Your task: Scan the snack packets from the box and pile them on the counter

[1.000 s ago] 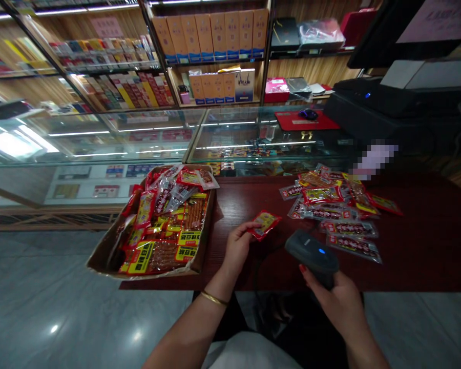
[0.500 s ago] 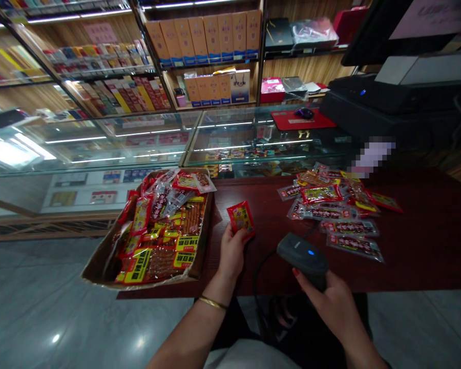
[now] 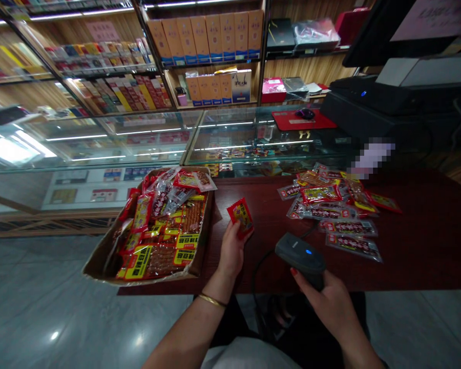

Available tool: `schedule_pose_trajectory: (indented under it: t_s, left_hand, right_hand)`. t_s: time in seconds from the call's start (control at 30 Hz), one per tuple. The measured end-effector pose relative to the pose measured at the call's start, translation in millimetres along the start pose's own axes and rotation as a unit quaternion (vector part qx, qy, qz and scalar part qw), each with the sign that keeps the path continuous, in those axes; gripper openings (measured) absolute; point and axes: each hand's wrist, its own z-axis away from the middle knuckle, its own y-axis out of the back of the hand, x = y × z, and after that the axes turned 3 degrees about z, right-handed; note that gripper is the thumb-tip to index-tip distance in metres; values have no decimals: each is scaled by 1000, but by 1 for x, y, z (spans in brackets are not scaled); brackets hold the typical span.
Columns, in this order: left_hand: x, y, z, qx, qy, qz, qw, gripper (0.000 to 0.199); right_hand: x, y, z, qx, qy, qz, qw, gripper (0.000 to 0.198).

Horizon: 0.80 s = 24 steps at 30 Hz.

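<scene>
Head cam, only view:
L hand [image 3: 231, 251] has a small red/yellow pkt [image 3: 241, 214], fingers pinched on its lower end, thumb side up against it. Pkt is tilted, printed face up, over the table [image 3: 415, 251], btw the carton on the L and the scanner on the R, apart from both. Can't tell if its edge touches the tabletop. Gold bangle [image 3: 212, 300] on L wrist

R hand [image 3: 330, 292] holds a dark handheld scanner [image 3: 300, 259], fingers closed round the grip, mostly hidden under it, one red nail showing. Blue light [image 3: 309, 251] lit on top of scanner, front end pointing up-L, roughly twd the pkt but well short of it. Black cord [image 3: 254, 277] loops btw the two arms near the table's front edge

Open carton [image 3: 207, 230] at L end of table, full of snack pkts: yellow/red ones lower down, clear + red ones heaped toward the back. Loose pile [image 3: 326, 197] of similar pkts R of centre, past the scanner, a couple of long clear ones lying nearest the person

Behind table: glass case [image 3: 138, 146], red mat [image 3: 284, 121] w/ mouse [image 3: 305, 114] on it. Black equip [image 3: 399, 102] back R, monitor [image 3: 372, 31] above, partly cut off
</scene>
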Motion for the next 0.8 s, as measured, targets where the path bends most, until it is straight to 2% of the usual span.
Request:
schedule_pose_trajectory:
  t_s: [0.13,0.3,0.43,0.6,0.7,0.8]
  left_hand:
    - [-2,0,-2,5,3,-2,1000,38]
    - [-4,-3,-4,42,7,-1,999,38]
    - [-3,-2,-3,23,2,-1,1000,39]
    - [-1,1,-3,18,-2,-3,1000,35]
    - [-5,-12,0,7,2,-57,998,35]
    - [-17,-42,5,-76,49,-92,992,41]
  right_hand:
    - [-2,2,1,-2,-1,9,1000,34]
    - [-3,3,0,-4,6,15,1000,37]
    - [-2,2,0,-13,7,8,1000,37]
    - [-3,6,2,8,9,5,1000,33]
    - [-1,11,3,28,-3,-17,999,33]
    - [8,18,6,60,-31,-47,997,34]
